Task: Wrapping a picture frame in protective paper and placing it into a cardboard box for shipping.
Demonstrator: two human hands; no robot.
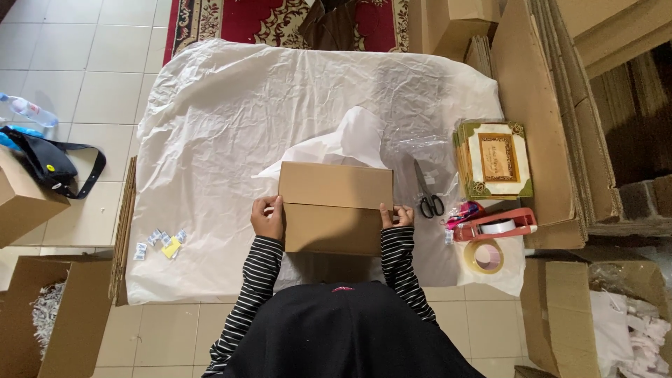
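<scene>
1 closed box | 1 scissors | 2 tape rolls (one in dispenser)

Brown cardboard box (flaps shut) lies flat on white sheet

The floor is laid with pale square tiles, evenly lit by soft daylight. A red patterned carpet is seen at the top edge. Much of the floor is covered by a crumpled white sheet. Flattened brown cardboard sheets are stacked upright along the right side, beside dark wooden furniture. An open carton with white paper is placed at the lower right, and another with shredded paper at the lower left. A black bag and a plastic water bottle are left on the tiles at the left.
</scene>
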